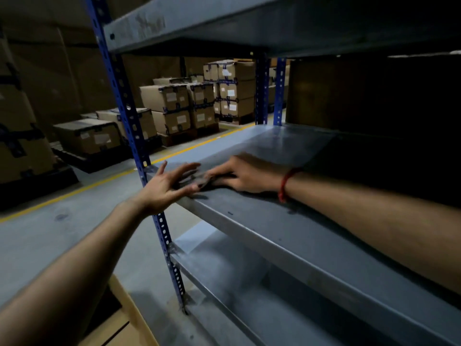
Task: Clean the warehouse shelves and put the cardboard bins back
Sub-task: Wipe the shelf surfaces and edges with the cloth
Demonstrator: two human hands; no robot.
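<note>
Floor, near: cardboard bin (129, 318), off the rack. Middle shelf (287, 233): left hand (162, 188), fingers spread, holding nothing; right hand (239, 176) flat, pressing a blurred dark wad (199, 182). Wiping apparently underway; re-shelving outstanding. Behind: brown box (349, 96) shelved.

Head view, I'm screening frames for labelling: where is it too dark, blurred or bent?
Head view: the shelf goes near-black on its right; the left hand and right hand smear with motion; the blue upright bows from the wide lens.
</note>
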